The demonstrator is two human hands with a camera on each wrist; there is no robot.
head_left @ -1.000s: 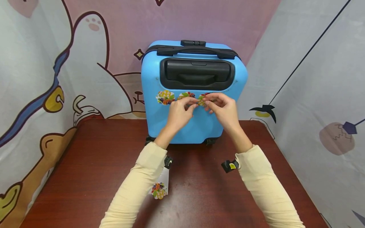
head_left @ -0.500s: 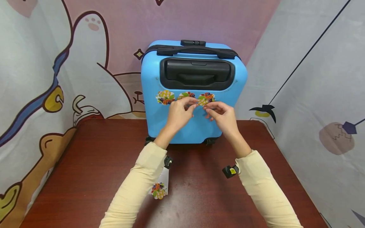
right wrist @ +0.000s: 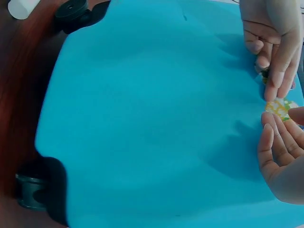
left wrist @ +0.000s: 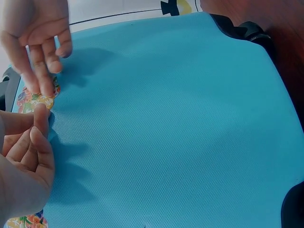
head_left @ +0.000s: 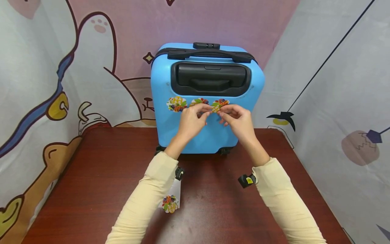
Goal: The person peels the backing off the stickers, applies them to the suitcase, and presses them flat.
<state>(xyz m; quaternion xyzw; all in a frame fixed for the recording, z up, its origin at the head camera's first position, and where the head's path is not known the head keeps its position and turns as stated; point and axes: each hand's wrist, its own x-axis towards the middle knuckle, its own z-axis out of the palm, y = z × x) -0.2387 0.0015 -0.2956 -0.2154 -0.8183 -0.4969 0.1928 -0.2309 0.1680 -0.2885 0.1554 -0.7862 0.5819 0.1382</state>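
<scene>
A light blue suitcase (head_left: pixel 201 132) stands upright with a row of three fruit-patterned stickers across its front, below the black handle recess. My left hand (head_left: pixel 192 120) has its fingertips at the left edge of the rightmost sticker (head_left: pixel 220 104) and partly covers the middle sticker (head_left: pixel 199 101). On that same rightmost sticker, the fingers of my right hand (head_left: pixel 239 122) touch the right side. The left wrist view has both hands' fingertips meeting the sticker (left wrist: pixel 35 100), which lies against the shell. The leftmost sticker (head_left: pixel 176 104) is uncovered.
On the brown table (head_left: pixel 213 210), a white sheet (head_left: pixel 175 189) bearing another fruit sticker (head_left: pixel 169 204) lies partly under the left forearm. A patterned cloth (head_left: pixel 122 40) hangs behind and at both sides. Black wheels (head_left: pixel 224 151) show at the suitcase's base.
My right hand has shifted from the sticker's upper right down to its lower edge, then slightly up to its right side. My left hand has stayed put.
</scene>
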